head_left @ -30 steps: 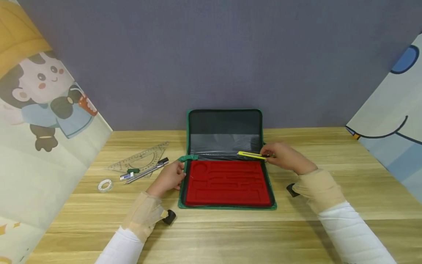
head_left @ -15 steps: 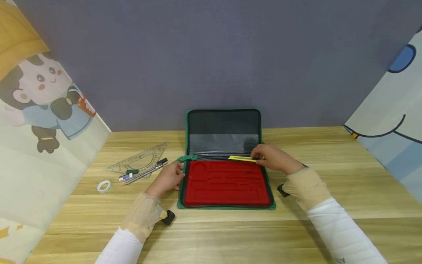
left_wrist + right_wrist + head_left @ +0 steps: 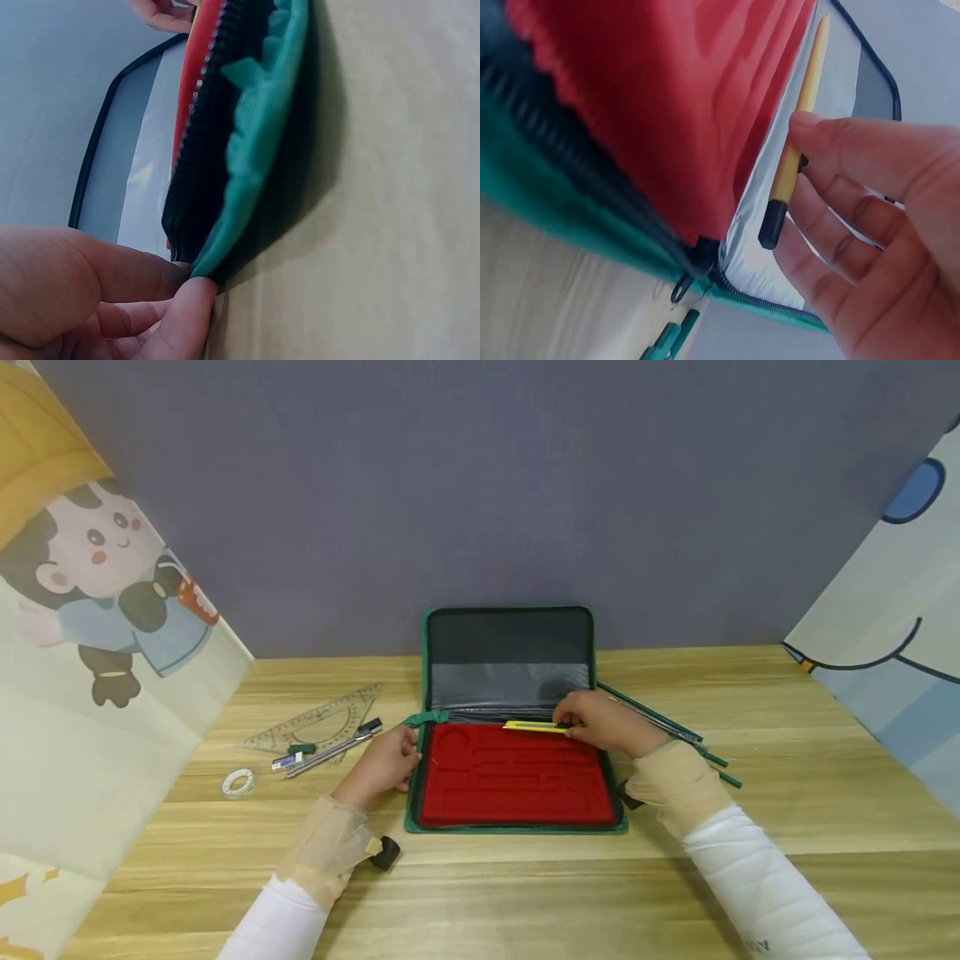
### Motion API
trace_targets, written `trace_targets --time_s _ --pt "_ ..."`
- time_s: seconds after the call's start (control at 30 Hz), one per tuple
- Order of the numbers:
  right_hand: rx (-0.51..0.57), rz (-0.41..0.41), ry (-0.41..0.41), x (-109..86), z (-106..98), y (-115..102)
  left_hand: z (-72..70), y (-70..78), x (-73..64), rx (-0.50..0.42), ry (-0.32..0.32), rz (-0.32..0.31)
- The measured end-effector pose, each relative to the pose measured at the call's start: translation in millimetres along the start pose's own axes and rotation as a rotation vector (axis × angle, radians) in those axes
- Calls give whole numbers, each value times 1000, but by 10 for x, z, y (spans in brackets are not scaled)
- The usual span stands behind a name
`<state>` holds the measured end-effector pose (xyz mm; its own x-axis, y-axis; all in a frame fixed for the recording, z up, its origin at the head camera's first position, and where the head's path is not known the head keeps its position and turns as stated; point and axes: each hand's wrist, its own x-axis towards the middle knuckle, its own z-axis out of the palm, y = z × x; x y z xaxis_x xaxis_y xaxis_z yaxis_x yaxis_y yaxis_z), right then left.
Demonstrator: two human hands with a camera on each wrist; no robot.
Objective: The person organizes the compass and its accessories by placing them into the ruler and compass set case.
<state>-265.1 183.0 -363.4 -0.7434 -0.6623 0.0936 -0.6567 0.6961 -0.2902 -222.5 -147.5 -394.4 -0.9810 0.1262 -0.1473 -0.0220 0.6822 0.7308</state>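
Observation:
An unfolded green zip case point(image 3: 510, 643) stands at the middle of the table, with a black lid and clear pocket upright at the back. Its red molded insert point(image 3: 517, 802) has several shaped recesses. At the case's left edge, my left hand point(image 3: 381, 767) pinches the green zip border between thumb and finger, seen close in the left wrist view. My right hand point(image 3: 606, 722) holds a yellow utility knife point(image 3: 534, 726) by its black-tipped end, over the insert's back edge. In the right wrist view the knife point(image 3: 787, 169) slants between thumb and fingers.
To the left lie a clear set square point(image 3: 315, 727), a silver compass point(image 3: 333, 750), a green-capped small piece point(image 3: 302, 748), a white eraser point(image 3: 287, 762) and a tape roll point(image 3: 238, 782). Several green pencils point(image 3: 705, 752) lie right of the case, partly behind my right arm.
My right hand has moved left and slightly down with the utility knife, from the case's right side to over the insert's back edge. The left hand stays at the case's edge.

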Motion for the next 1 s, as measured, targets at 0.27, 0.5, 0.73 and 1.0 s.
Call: trace_targets --time_s 0.27,0.5,0.73,1.0 --pt "23 -30 -18 67 66 -38 7 -3 8 14 8 -5" --pt "44 -58 -21 99 83 -53 0 -5 16 24 12 1" --pt "23 -29 -47 115 80 -79 -8 3 16 12 2 -7" --pt "5 -31 -45 159 102 -78 -24 10 17 2 1 3"
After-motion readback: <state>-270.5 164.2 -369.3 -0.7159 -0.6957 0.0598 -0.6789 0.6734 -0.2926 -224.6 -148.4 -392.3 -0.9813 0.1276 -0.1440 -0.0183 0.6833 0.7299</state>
